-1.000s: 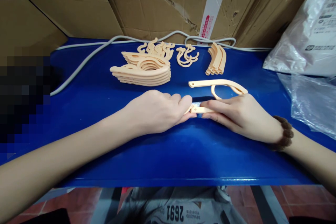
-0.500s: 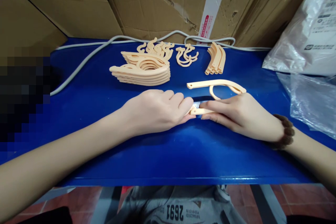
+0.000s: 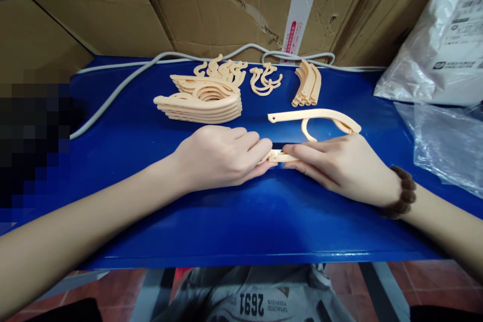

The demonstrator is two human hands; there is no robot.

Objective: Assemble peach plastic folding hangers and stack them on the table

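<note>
Both of my hands meet over the front middle of the table on a beige plastic folding hanger (image 3: pixel 317 114). My left hand (image 3: pixel 226 156) is closed, pinching a small beige end at the joint; its fingers cover most of that part. My right hand (image 3: pixel 339 166) pinches the short straight arm beside it between thumb and fingers. The hanger's long curved arm rises above my right hand, with a curved hook-like piece (image 3: pixel 307 130) beneath it. My right palm hides the far end.
On the blue table (image 3: pixel 241 226) lie a stack of folded hangers (image 3: pixel 199 108), loose hooks (image 3: pixel 266 80) and a bundle of curved arms (image 3: pixel 307 84). A white cable (image 3: pixel 121 85) runs before the cardboard boxes (image 3: pixel 211 5). Clear plastic bags (image 3: pixel 433 55) lie at right.
The long curved arm of the hanger has shifted slightly up and right relative to my right hand. Both hands keep their grip. The whole view has moved a little.
</note>
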